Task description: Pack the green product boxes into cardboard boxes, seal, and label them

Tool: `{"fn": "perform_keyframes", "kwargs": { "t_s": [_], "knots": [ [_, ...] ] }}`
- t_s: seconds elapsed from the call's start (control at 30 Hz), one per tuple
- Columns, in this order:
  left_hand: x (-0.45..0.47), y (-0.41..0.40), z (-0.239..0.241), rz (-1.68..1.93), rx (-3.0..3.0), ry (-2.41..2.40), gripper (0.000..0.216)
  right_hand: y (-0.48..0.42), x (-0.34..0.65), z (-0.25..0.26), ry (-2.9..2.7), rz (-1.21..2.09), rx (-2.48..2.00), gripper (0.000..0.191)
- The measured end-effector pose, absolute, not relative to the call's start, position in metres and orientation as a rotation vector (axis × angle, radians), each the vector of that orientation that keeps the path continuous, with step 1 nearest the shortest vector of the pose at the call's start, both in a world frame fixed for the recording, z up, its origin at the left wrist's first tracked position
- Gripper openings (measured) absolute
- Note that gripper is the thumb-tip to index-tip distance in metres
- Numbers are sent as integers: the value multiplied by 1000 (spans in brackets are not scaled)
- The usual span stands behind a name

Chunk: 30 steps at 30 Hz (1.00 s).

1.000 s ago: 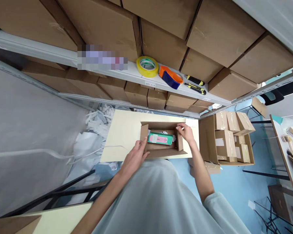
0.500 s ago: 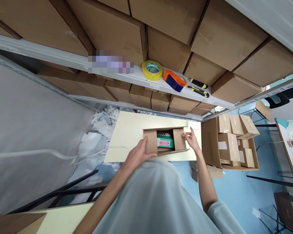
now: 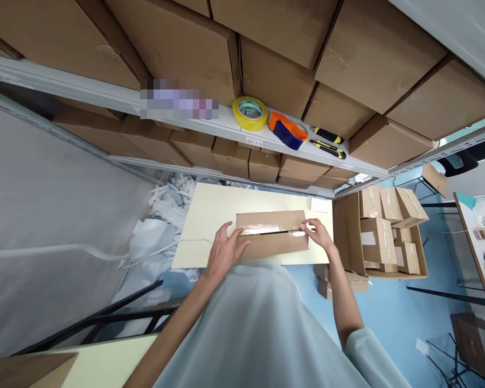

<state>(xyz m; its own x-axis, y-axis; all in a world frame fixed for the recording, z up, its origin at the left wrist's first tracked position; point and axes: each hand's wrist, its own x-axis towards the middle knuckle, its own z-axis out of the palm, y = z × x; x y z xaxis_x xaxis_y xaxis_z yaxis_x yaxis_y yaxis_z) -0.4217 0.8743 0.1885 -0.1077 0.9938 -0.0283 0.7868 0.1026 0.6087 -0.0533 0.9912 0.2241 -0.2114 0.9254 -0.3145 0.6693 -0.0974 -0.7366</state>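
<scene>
A small cardboard box (image 3: 271,233) lies on a pale yellow table (image 3: 210,215), its top flaps folded shut with old tape along the seam. My left hand (image 3: 223,251) rests on the box's left end, fingers spread over the flap. My right hand (image 3: 319,234) presses on the right end, fingers bent onto the flap's edge. What lies inside the box is hidden.
A shelf above holds a yellow tape roll (image 3: 249,112), an orange-and-blue tape dispenser (image 3: 286,129) and two utility knives (image 3: 327,142), among large cartons. An open carton of taped small boxes (image 3: 383,237) stands at the right. Shredded white paper (image 3: 165,202) lies left of the table.
The flaps of the box have been folded down, side flaps first, then the long ones. The green and pink packet inside is now covered. Both hands moved onto the closed top.
</scene>
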Motion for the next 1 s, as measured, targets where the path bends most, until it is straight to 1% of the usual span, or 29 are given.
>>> {"fn": "perform_keyframes", "kwargs": {
  "t_s": [0.1, 0.17, 0.23, 0.3, 0.4, 0.57, 0.67, 0.83, 1.0],
  "knots": [
    [-417, 872, 183, 629, 1463, 1970, 39, 982, -53, 214, -1807, 1327, -1725, 44],
    [-413, 876, 182, 615, 1279, 1946, 37, 978, -54, 209, -1794, 1328, -1695, 46],
    [-410, 884, 182, 578, 1157, 1937, 34, 977, -57, 206, -1822, 1262, -1740, 43],
    [-409, 893, 184, 525, 1114, 1964, 32, 975, -61, 204, -1855, 1176, -1845, 35],
    [-411, 908, 192, 411, 1135, 2032, 32, 972, -69, 200, -1869, 1123, -1966, 21],
    [-423, 927, 209, 179, 1297, 2076, 36, 964, -83, 198, -1799, 1172, -2030, 18],
    [-428, 931, 217, 44, 1443, 2027, 40, 965, -90, 204, -1864, 1132, -2095, 11],
    [-429, 935, 222, -102, 1608, 1933, 44, 984, -99, 215, -2003, 1189, -2232, 18],
    [-427, 937, 224, -160, 1619, 1924, 39, 1001, -103, 220, -2056, 1229, -2284, 13]
  ]
}}
